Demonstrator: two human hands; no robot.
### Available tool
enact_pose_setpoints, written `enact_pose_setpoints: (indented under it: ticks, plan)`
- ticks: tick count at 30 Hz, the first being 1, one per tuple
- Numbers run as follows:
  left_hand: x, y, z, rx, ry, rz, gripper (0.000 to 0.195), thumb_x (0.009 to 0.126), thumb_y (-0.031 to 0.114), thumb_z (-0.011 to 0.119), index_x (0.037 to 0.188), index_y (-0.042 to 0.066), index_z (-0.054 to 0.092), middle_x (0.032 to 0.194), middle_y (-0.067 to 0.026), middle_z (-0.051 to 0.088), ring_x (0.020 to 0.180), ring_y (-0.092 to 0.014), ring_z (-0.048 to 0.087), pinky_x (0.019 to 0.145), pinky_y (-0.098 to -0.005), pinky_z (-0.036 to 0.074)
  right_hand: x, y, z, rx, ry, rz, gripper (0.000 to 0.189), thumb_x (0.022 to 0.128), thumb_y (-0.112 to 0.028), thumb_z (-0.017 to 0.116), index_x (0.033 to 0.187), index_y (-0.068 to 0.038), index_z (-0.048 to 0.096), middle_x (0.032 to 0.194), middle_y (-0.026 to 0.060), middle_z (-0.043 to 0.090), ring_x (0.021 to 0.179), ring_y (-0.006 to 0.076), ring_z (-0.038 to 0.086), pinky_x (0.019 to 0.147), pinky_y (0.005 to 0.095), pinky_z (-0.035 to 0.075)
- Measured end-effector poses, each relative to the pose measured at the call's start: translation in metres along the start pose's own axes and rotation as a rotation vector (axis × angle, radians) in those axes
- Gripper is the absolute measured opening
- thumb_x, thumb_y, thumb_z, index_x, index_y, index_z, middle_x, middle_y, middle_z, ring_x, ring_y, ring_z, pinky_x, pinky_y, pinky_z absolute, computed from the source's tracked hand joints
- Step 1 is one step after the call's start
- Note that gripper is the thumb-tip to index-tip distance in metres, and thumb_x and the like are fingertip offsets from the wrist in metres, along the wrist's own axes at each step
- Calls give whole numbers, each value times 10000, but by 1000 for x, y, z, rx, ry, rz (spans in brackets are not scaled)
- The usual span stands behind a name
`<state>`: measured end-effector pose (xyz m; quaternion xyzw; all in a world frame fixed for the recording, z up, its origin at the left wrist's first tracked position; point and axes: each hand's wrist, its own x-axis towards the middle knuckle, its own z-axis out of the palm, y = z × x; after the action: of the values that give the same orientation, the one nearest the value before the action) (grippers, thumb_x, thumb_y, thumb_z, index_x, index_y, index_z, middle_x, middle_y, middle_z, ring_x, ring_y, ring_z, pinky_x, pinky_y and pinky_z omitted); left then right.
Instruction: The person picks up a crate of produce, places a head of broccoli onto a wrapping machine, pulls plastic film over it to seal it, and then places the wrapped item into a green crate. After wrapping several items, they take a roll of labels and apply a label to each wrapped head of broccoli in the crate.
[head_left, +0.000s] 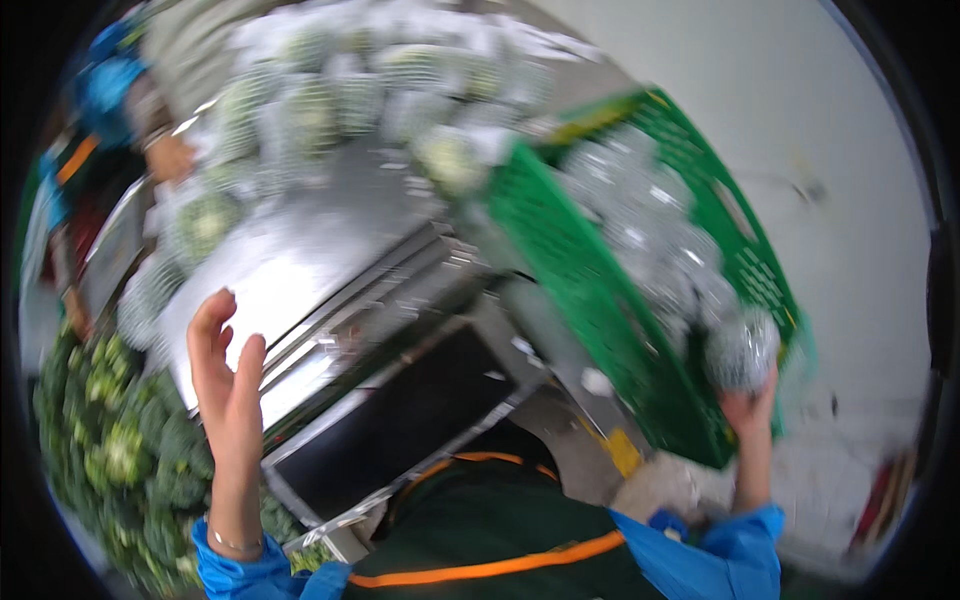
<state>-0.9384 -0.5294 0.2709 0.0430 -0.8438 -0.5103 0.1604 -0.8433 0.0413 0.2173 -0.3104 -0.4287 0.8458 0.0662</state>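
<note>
My right hand (746, 409) is at the near end of a green plastic crate (592, 277), its fingers under a round, shiny plastic-wrapped item (742, 351). Other glossy wrapped items (645, 217) are heaped in the crate. On the left, my left hand (225, 360) is raised with thumb and fingers apart and nothing between them, over the near-left part of a shiny metal work surface (300, 247). Pale green vegetables in white foam netting (307, 112) stand piled along the far side of that surface. Motion blur softens the picture.
Broccoli heads (120, 450) lie heaped at the lower left. A co-worker's hand (169, 157) is beside the netted vegetables at the upper left. A dark flat panel in a metal frame (397, 420) lies before my apron. A pale wall (840, 247) stands beyond the crate on the right.
</note>
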Motion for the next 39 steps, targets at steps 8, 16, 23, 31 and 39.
enact_pose_setpoints:
  ticks: [8, 16, 23, 31, 39]
  plan:
    - [144, -161, -165, 366, 265, -318, 614, 707, 263, 667, 1213, 14, 427, 1240, -158, 409, 1126, -254, 404, 916, -356, 358, 75, 54, -97, -926, 471, 77, 581, 734, -486, 541, 1137, -69, 509, 1148, 118, 518, 1039, 289, 487, 862, 354, 418]
    - [248, -246, -118, 137, 141, -465, 744, 588, 417, 771, 1141, -9, 515, 1122, -169, 551, 1019, -247, 541, 843, -357, 432, 85, 25, 24, -1858, 849, -846, 351, 775, -213, 643, 1007, 45, 590, 1004, 198, 590, 894, 332, 553, 829, 377, 424]
    - [200, -115, -150, -505, 100, -275, 500, 779, 306, 651, 1132, 0, 473, 986, -101, 601, 845, -162, 607, 730, -288, 503, 19, 79, 264, -1428, -240, -1056, 398, 817, -98, 500, 1198, -9, 423, 1192, 141, 460, 1071, 279, 453, 922, 341, 364]
    - [74, -93, -85, -249, -186, -232, 703, 770, 386, 646, 1266, -13, 349, 1133, -150, 531, 1034, -209, 517, 891, -323, 404, -71, 264, 432, -1249, -1166, -908, 579, 851, -309, 511, 1308, -22, 303, 1353, 259, 226, 1251, 384, 258, 1013, 399, 239]
    - [-97, -90, -145, 1298, -61, 1, 444, 707, 461, 639, 747, 20, 676, 772, -141, 607, 805, -236, 485, 751, -368, 306, -46, 226, 323, -2022, -584, -1023, 376, 799, -407, 548, 789, -44, 647, 794, 111, 560, 822, 285, 477, 802, 404, 306]
